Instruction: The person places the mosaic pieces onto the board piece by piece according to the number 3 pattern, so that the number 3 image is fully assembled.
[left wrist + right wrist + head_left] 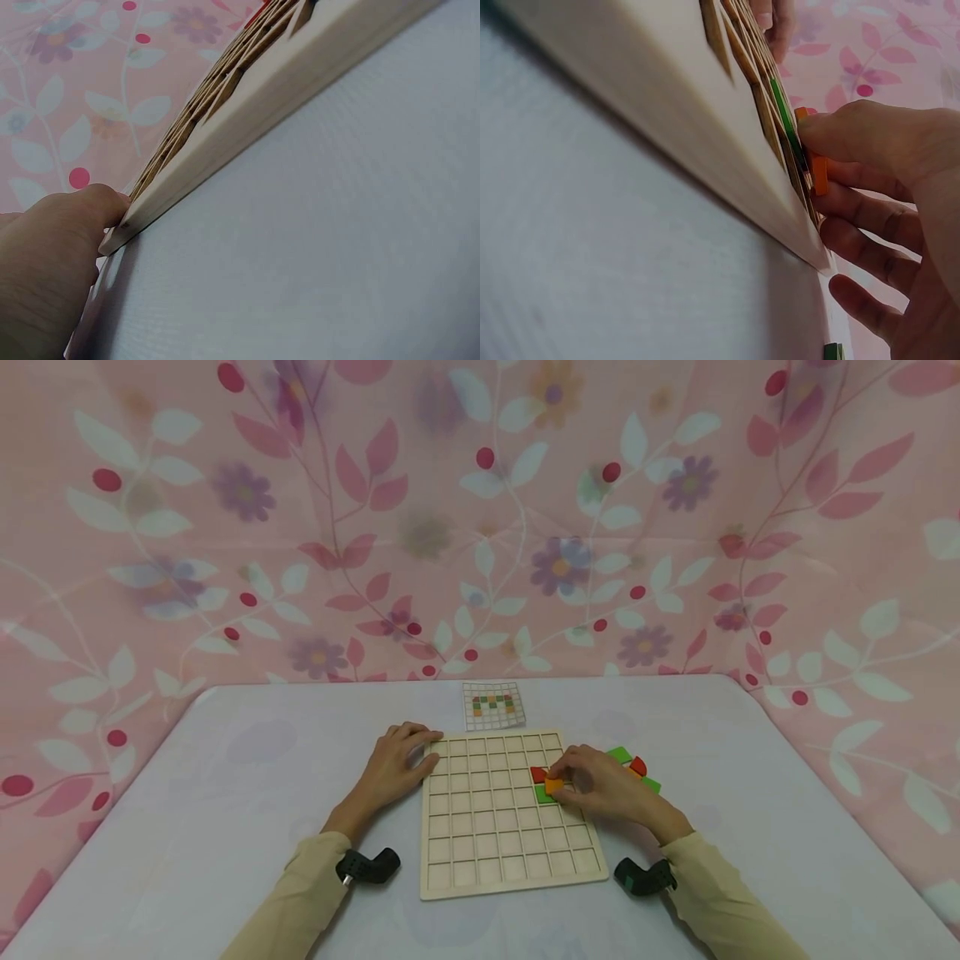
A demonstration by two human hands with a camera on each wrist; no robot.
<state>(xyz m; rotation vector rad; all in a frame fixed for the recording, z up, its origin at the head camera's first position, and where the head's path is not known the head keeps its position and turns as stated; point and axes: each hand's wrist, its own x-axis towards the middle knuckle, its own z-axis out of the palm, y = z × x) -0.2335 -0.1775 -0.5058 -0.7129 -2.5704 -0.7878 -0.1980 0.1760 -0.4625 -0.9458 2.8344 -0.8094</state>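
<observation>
A square wooden grid board [480, 881] lies on the table. My left hand [397, 762] rests at its far left corner, with thumb and fingertips touching the rim; in the left wrist view, a bent digit [101, 202] presses on the board's edge [217, 154]. Over the right side of the grid, my right hand [607, 783] pinches an orange tile [553, 787] between thumb and fingers. A red tile [537, 774] and a green tile [543, 795] sit in cells beside it. The right wrist view has the orange tile [820, 174] tilted close over the green tile [782, 109].
Right of the board lie loose tiles, among them a green one [619, 755] and a red one [638, 766], partly behind my right hand. A pattern card [493, 720] with a coloured grid lies beyond the board. A floral cloth [480, 527] hangs behind the white table [225, 793].
</observation>
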